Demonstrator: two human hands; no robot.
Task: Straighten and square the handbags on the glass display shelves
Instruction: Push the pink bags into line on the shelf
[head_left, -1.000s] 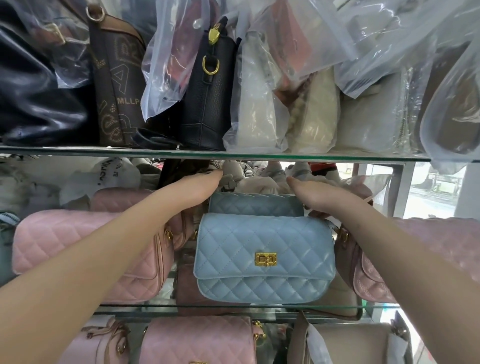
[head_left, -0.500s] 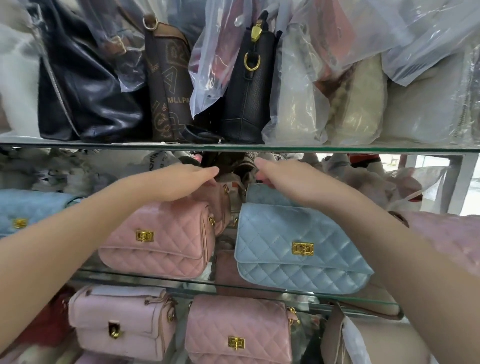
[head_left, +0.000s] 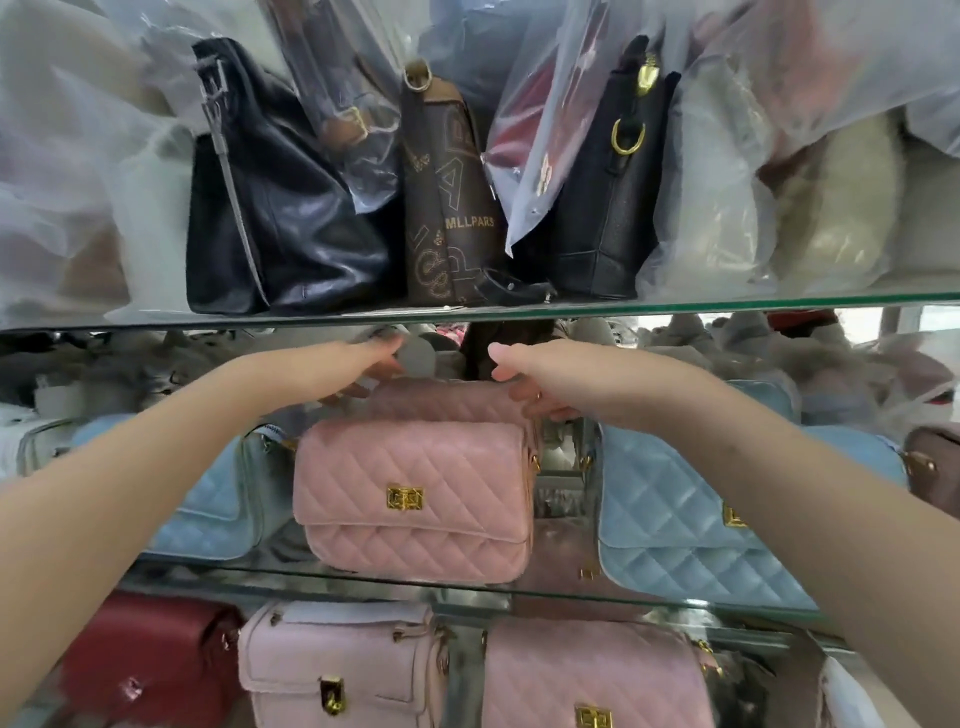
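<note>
On the middle glass shelf (head_left: 363, 578) a pink quilted handbag (head_left: 415, 499) with a gold clasp stands facing me. A second pink quilted bag (head_left: 447, 402) stands right behind it, only its top showing. My left hand (head_left: 358, 369) grips the left end of that rear bag, thumb above and fingers curled below. My right hand (head_left: 535, 379) holds its right end the same way. Light blue quilted bags flank the pink ones, one on the right (head_left: 670, 519) and one on the left (head_left: 218, 509), both partly hidden by my forearms.
The upper glass shelf (head_left: 727, 300) sits close above my hands, carrying a black leather bag (head_left: 291, 223), a brown lettered bag (head_left: 452, 208), a black bucket bag (head_left: 613, 208) and plastic-wrapped bags. Below stand a red bag (head_left: 150, 654), a pale pink bag (head_left: 337, 665) and a pink quilted bag (head_left: 587, 675).
My view and both hands have moved left, off the blue quilted bags and onto the pink pair. My right hand let go of the blue bag and now holds the rear pink bag.
</note>
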